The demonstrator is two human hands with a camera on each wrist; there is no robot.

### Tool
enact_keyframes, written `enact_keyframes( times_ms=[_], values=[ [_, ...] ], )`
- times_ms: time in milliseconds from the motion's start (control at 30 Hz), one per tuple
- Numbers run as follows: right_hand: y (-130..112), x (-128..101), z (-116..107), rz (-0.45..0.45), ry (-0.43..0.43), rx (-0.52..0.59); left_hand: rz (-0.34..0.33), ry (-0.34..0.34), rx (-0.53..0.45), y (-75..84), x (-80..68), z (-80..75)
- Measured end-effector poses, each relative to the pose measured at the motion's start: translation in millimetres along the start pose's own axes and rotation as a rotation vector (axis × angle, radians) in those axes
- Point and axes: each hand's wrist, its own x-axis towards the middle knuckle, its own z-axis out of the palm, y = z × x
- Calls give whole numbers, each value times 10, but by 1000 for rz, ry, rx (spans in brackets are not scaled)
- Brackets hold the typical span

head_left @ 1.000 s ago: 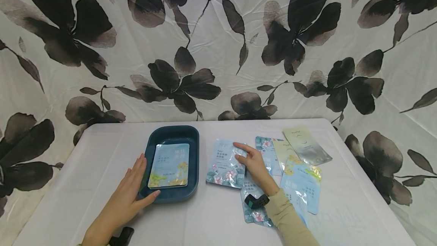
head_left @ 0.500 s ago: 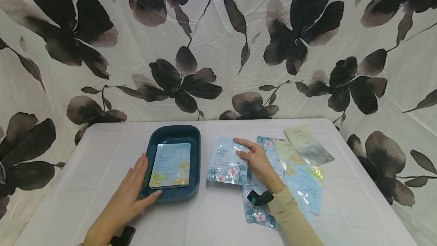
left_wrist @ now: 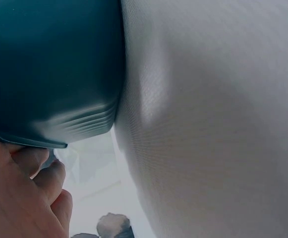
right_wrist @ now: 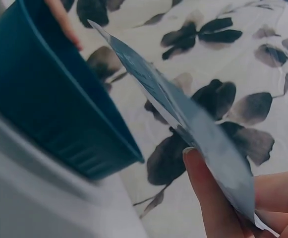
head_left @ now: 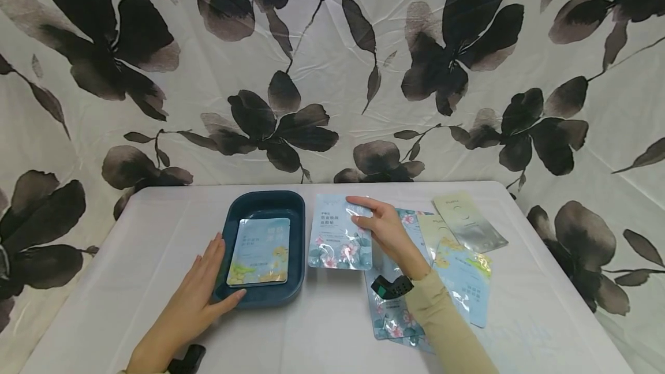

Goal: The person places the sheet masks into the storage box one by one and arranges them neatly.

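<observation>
In the head view my right hand [head_left: 388, 229] pinches a light blue facial mask packet [head_left: 337, 232] with pink flowers by its right side. The packet is above the table, just right of a dark blue tray [head_left: 266, 299]. In the right wrist view the packet [right_wrist: 183, 116] appears nearly edge-on, thumb on one face and fingers on the other. My left hand [head_left: 194, 296] lies along the tray's left side, fingers extended, thumb at the near rim. Inside the tray lies a light blue mask packet [head_left: 258, 251] with yellow flowers; whether others lie beneath cannot be told.
Several overlapping packets lie right of the tray: flowered blue ones [head_left: 392, 322], a yellow-flowered blue one [head_left: 475, 296] and a pale green one [head_left: 459, 212] with a silvery lower part. My right forearm partly covers them. A floral cloth [head_left: 332, 120] hangs behind the white table [head_left: 312, 339].
My right hand has lifted the pink-flowered packet off the table and carried it slightly away from me and left, nearer the tray. My left hand and the tray have stayed put.
</observation>
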Motion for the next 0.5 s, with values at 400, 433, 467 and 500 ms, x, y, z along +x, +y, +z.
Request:
enact_keyframes(
  times_ms=[400,433,467,500],
  values=[
    [-189,180,262,-13,-46,-34,1,8,1,5,3,9],
    [-193,200,285,-15,-52,-35,-1,9,3,9,2,8],
    [-198,219,309,-17,-57,-38,-4,10,5,11,3,7],
    [-201,239,333,-18,-63,-39,-4,12,8,13,4,6]
  ],
)
